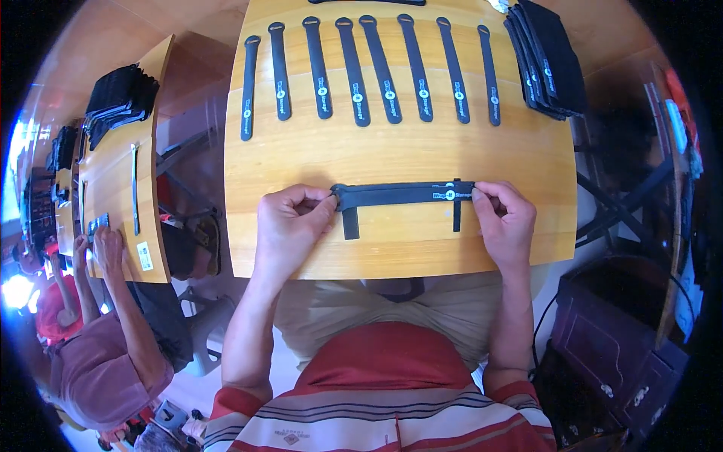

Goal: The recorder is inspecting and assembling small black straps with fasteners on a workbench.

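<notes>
A black storage strap (399, 194) with a white printed mark lies lengthwise across the near part of the wooden table. My left hand (294, 226) pinches its looped end between thumb and fingers. At the other end, my right hand (508, 222) pinches the strap's tip near the print. Beneath the strap, a short dark strip (351, 226) sticks out near my left hand. A second, thinner dark strip (456, 218) crosses under it near my right hand. Both strips sit at right angles to the strap.
Several similar straps, such as this one (354, 71), lie in a row across the far half of the table (301, 162). A stack of black straps (544, 60) sits at the far right corner. At left, a co-worker (113, 361) works at another table (113, 177).
</notes>
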Action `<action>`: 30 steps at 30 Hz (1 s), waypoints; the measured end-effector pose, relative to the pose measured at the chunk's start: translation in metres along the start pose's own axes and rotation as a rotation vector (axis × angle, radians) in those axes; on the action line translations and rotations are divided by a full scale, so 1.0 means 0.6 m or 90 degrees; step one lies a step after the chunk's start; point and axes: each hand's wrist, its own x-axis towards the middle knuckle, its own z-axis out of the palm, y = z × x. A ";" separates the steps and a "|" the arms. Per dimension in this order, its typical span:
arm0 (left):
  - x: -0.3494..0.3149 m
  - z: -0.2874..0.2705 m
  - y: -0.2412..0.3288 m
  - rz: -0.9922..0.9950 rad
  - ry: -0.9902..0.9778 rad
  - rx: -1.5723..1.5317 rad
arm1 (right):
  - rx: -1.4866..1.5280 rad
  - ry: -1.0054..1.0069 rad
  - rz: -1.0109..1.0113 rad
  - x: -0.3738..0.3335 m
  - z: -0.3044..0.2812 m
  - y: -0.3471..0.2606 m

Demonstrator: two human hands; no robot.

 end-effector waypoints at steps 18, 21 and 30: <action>-0.003 -0.001 0.004 0.003 0.001 -0.009 | 0.003 0.005 0.002 -0.001 0.002 0.005; -0.003 0.000 0.005 0.003 0.003 -0.010 | 0.000 0.000 -0.009 0.001 0.001 0.004; -0.001 0.000 -0.005 0.012 0.002 -0.006 | -0.006 -0.002 -0.004 0.000 0.000 0.005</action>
